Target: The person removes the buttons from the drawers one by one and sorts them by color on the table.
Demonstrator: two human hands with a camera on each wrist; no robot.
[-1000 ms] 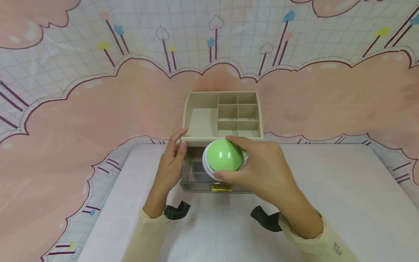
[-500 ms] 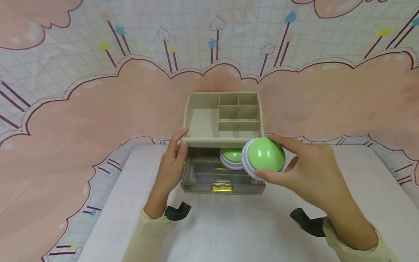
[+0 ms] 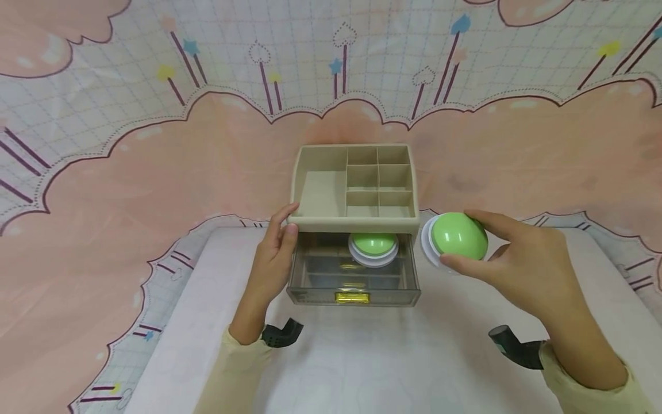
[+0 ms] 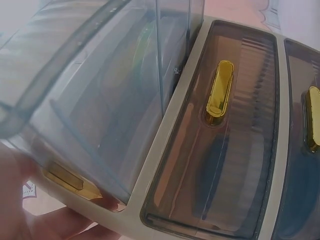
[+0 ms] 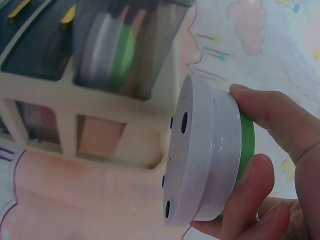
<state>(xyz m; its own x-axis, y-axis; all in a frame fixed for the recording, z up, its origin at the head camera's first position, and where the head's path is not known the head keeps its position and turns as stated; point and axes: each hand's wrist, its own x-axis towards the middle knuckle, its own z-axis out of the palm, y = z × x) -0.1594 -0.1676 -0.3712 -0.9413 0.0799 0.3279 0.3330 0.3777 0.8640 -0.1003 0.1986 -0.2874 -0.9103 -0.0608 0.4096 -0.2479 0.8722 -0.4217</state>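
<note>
My right hand (image 3: 527, 264) grips a round push button (image 3: 459, 237) with a green dome and white base, held in the air to the right of a beige desk organizer (image 3: 357, 225). In the right wrist view the white underside of this button (image 5: 192, 155) shows small dark feet. A second green-domed button (image 3: 373, 247) lies in the pulled-out, see-through top drawer (image 3: 320, 296), toward its back right. My left hand (image 3: 274, 256) holds the organizer's left side, thumb and forefinger at its front corner; its fingers (image 4: 65, 220) show beside the drawer in the left wrist view.
Shut drawers with gold handles (image 4: 220, 90) lie below the open one. The organizer's top has several compartments (image 3: 362, 178). A white table (image 3: 362, 362) spreads under the arms, and a patterned pink and white cloth (image 3: 207, 155) stands behind.
My right hand has carried one green button from over the drawer to the right, past the organizer's side. The other button in the drawer has come into view. My left hand has stayed put.
</note>
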